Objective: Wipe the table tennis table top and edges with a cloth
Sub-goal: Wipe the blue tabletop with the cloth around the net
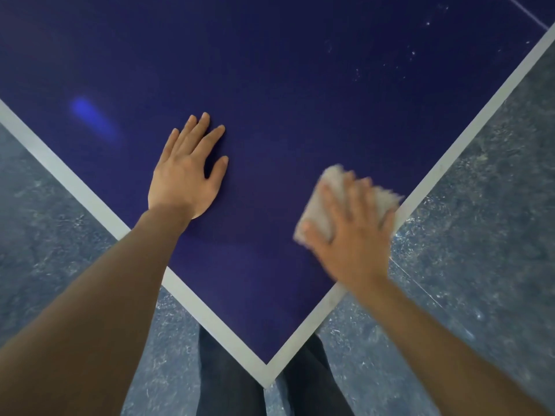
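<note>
A dark blue table tennis table with white border lines fills the view, its corner pointing at me at the bottom centre. My left hand lies flat on the blue top with fingers straight and spread. My right hand presses a folded pale cloth against the top with straight fingers, close to the right white edge line. The hand and cloth are motion-blurred. Part of the cloth is hidden under the hand.
White specks and dust dot the table surface at the upper right. A thin white line crosses the far top right. Mottled blue-grey floor lies on both sides of the corner. My dark trousers show below the corner.
</note>
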